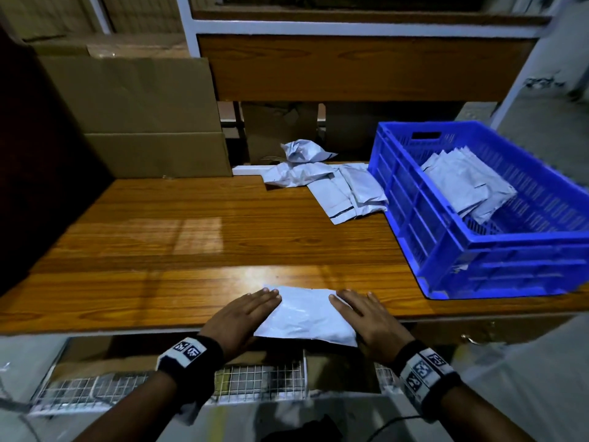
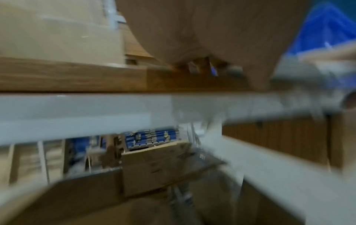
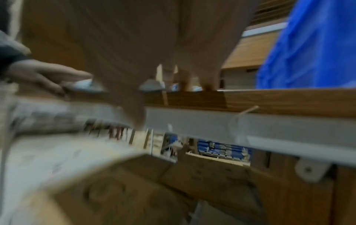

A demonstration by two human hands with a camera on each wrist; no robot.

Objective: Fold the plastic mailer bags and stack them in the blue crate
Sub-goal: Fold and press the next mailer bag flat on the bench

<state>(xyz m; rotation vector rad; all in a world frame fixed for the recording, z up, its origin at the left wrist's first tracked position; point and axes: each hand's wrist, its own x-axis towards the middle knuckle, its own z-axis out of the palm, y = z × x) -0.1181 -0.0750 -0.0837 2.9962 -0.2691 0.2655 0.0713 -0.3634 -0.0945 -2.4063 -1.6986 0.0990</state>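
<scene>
A white plastic mailer bag (image 1: pixel 306 317) lies folded at the table's near edge, partly overhanging it. My left hand (image 1: pixel 245 314) lies flat on its left end with straight fingers. My right hand (image 1: pixel 363 317) presses flat on its right end. A blue crate (image 1: pixel 446 237) stands at the right of the table and holds a stack of folded mailers (image 1: pixel 468 186). A heap of loose, crumpled mailers (image 1: pixel 328 180) lies at the back, left of the crate. Both wrist views are blurred; the left hand (image 2: pixel 212 38) and the right hand (image 3: pixel 154 45) show as palms over the table edge.
The wooden table (image 1: pixel 178 237) is bordered on the left and back by flattened cardboard sheets (image 1: pixel 140 119) and a wooden shelf front (image 1: pixel 350 68). Under the table are wire racks (image 1: pixel 255 384) and cardboard boxes (image 3: pixel 202 179).
</scene>
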